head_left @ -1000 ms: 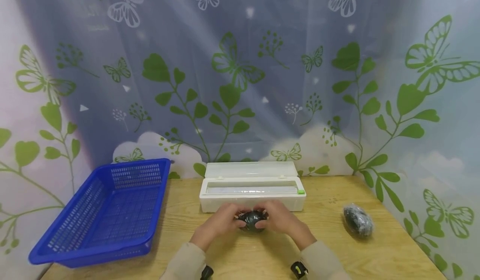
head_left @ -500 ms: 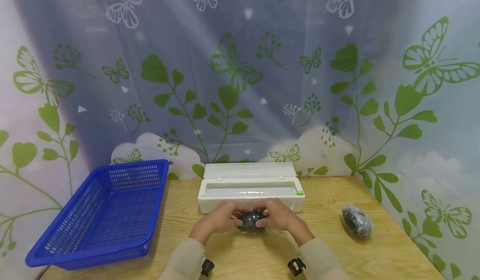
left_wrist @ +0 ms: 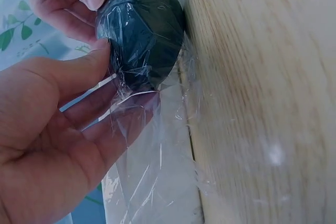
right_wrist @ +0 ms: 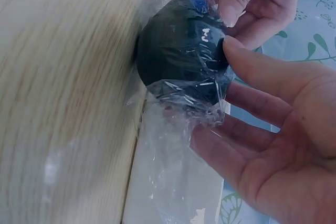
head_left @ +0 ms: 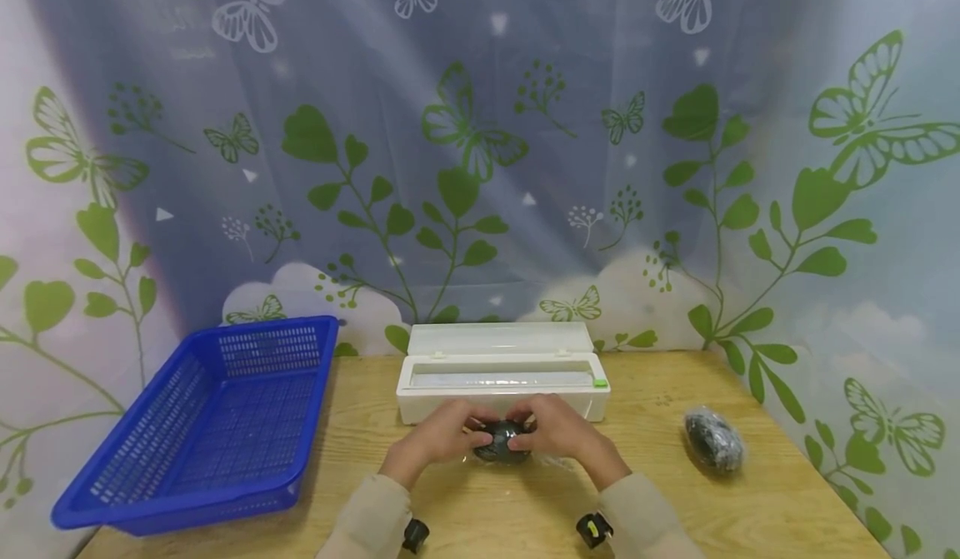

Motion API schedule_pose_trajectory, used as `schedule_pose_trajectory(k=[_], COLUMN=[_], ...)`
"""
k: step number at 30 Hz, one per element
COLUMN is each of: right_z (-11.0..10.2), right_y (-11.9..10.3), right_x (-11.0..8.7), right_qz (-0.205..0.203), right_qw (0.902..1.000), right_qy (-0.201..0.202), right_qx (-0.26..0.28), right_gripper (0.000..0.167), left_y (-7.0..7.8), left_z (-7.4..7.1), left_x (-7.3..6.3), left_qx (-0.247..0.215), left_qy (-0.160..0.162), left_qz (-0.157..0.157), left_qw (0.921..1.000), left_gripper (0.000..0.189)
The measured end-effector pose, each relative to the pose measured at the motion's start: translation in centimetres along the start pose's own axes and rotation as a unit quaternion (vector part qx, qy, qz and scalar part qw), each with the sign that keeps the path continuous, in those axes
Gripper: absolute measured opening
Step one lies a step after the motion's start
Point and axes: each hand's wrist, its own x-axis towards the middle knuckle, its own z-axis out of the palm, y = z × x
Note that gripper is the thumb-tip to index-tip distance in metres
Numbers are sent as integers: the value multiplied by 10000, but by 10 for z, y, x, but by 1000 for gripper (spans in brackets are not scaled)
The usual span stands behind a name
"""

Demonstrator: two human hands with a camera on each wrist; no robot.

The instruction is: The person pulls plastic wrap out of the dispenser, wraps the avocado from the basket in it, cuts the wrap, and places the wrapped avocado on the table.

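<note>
A dark green, egg-shaped fruit [head_left: 501,444] sits on the table in the middle of the head view, with clear plastic film [left_wrist: 142,69] drawn over it. My left hand [head_left: 444,436] holds its left side, the thumb pressing the film onto the skin and the fingers behind. On the right side my right hand [head_left: 558,432] does the same with thumb and fingers. In the right wrist view, loose film [right_wrist: 173,145] trails from the end of the fruit. The fruit's underside is hidden.
Just behind the hands stands a white cling film box [head_left: 502,406], its lid raised and a roll inside. A blue plastic basket [head_left: 307,467] is at the left. Another dark oval fruit [head_left: 714,440], wrapped in film, lies at the right on the wooden table [head_left: 645,492].
Both thumbs have shifted slightly upward on the fruit, pressing the film over its top. The fruit stays in about the same place, and the box, basket and wrapped fruit have not moved.
</note>
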Motion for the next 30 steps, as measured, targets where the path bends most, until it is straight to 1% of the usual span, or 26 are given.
schedule_pose_trajectory(k=[4, 9, 11, 15, 19, 21, 26, 30], right_z=[-1, -2, -2, -3, -5, -6, -7, -8], right_y=[3, 6, 7, 8, 9, 9, 7, 5], right_x=[-1, -1, 0, 1, 1, 1, -1, -3], right_qz=[-59, -295, -375, -450, -359, -307, -121, -70], right_qw=[10000, 9995, 9992, 9985, 9983, 9982, 9984, 9985], right_qy=[-25, -90, -126, -219, -304, -312, -317, -351], right_qx=[34, 30, 82, 241, 351, 404, 462, 409], right_gripper=[30, 28, 27, 24, 24, 24, 30, 35], left_y=[-2, -5, -7, -8, -6, -4, 0, 3], left_z=[2, 4, 5, 5, 5, 4, 2, 1], left_x=[2, 3, 3, 3, 3, 3, 2, 2], left_qx=[-65, -279, -371, -376, -313, -299, -223, -163], left_qy=[58, 160, 192, 224, 189, 160, 30, -65], left_qz=[4, -53, -88, -63, 78, 101, -64, -189], left_qw=[10000, 9995, 9991, 9990, 9993, 9994, 9997, 9997], left_gripper=[28, 26, 25, 23, 23, 24, 24, 30])
